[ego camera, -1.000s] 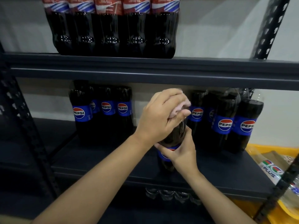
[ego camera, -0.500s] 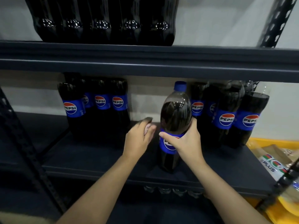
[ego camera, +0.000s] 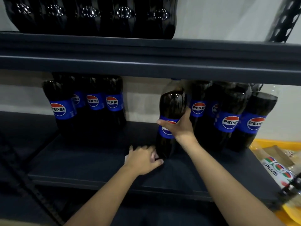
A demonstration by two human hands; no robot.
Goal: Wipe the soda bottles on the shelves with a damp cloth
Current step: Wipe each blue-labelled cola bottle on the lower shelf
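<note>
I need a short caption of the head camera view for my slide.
Right hand grips a Pepsi bottle by its label on the middle shelf while the left hand wipes its base with a cloth.

left hand [ego camera: 143,160] dropped from bottle [ego camera: 171,115] cap to its base, camera tilted lower

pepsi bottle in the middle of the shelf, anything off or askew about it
The Pepsi bottle leans left, off upright. The right hand grips its label while the left hand holds a cloth at its base. No spill or damage shows.
</note>
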